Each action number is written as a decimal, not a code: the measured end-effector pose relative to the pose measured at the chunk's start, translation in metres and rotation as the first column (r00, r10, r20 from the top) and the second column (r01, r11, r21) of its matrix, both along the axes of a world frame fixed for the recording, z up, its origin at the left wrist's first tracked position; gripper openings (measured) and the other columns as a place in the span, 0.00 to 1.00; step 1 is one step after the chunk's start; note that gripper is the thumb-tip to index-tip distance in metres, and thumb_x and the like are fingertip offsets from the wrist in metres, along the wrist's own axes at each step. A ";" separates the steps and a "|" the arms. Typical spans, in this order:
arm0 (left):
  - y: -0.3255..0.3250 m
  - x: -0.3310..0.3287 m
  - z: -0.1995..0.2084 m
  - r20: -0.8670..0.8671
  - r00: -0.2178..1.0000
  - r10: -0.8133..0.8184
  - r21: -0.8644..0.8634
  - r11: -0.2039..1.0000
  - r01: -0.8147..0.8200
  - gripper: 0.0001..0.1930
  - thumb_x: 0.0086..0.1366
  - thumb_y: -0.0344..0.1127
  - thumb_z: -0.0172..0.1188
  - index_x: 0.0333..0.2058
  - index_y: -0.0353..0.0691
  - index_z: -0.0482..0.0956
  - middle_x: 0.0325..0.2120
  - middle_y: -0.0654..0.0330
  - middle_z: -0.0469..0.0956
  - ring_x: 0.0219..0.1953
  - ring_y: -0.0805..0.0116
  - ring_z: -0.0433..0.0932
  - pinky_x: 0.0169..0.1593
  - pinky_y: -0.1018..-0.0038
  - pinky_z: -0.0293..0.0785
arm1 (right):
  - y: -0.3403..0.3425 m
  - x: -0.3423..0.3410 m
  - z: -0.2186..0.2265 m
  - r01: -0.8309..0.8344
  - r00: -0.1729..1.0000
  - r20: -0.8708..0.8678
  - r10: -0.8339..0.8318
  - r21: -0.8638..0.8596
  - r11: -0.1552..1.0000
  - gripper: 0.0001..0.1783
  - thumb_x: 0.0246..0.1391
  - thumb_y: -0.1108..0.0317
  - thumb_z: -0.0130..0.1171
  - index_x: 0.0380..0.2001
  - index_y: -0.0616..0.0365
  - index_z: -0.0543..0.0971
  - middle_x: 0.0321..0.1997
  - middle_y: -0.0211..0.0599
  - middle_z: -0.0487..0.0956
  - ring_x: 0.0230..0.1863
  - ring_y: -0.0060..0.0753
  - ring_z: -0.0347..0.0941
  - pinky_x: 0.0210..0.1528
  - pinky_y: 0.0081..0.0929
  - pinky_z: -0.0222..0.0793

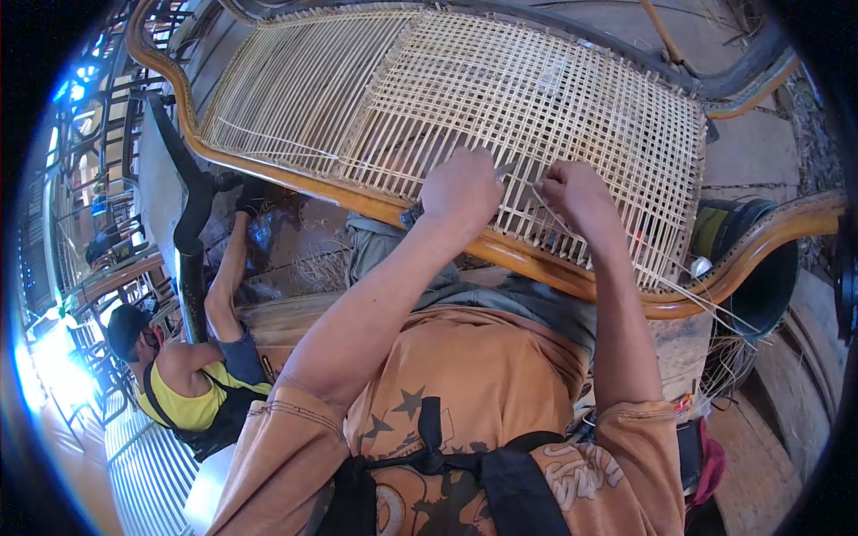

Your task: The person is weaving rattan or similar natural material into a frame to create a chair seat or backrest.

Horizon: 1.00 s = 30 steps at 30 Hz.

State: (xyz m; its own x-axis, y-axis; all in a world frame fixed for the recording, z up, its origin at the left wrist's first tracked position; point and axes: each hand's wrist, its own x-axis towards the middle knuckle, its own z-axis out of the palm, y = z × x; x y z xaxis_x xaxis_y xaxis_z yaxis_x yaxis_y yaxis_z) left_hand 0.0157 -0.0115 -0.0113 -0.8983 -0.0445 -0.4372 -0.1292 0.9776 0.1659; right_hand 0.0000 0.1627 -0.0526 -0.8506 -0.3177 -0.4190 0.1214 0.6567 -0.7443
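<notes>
A woven cane panel (536, 80) in a curved wooden frame (536, 265) lies across my lap. Its right part is an open lattice; the left part has strands running mostly one way. My left hand (460, 192) is closed over the panel's near part, with a small grey pointed tool (507, 169) showing beyond its fingers; the rest of the tool is hidden. Just to the right, my right hand (581, 198) pinches a pale cane strand (539, 189) close above the lattice. A loose strand (277, 141) trails over the left part.
A dark bucket (778, 268) stands right of the frame, with loose cane ends (728, 313) hanging near it. Another person (192, 380) in a yellow top sits at the left, beside a dark curved wooden piece (189, 214). Wooden boards (809, 348) lie at the right.
</notes>
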 end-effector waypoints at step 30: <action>-0.020 -0.005 0.001 0.035 0.999 0.028 0.062 0.998 -0.030 0.13 0.57 0.40 0.56 0.36 0.39 0.79 0.32 0.48 0.79 0.37 0.48 0.78 0.42 0.56 0.72 | -0.001 0.001 0.007 0.080 0.967 0.239 -0.086 0.036 0.996 0.13 0.47 0.61 0.55 0.30 0.57 0.81 0.30 0.46 0.80 0.33 0.46 0.77 0.39 0.38 0.71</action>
State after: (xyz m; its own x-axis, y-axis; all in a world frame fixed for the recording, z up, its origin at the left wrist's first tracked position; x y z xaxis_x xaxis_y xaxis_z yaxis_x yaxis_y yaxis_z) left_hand 0.0105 -0.0316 -0.0106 -0.8815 -0.0424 -0.4702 -0.1643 0.9613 0.2214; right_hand 0.0006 0.1613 -0.0460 -0.7469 -0.2364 -0.6215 0.3498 0.6552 -0.6696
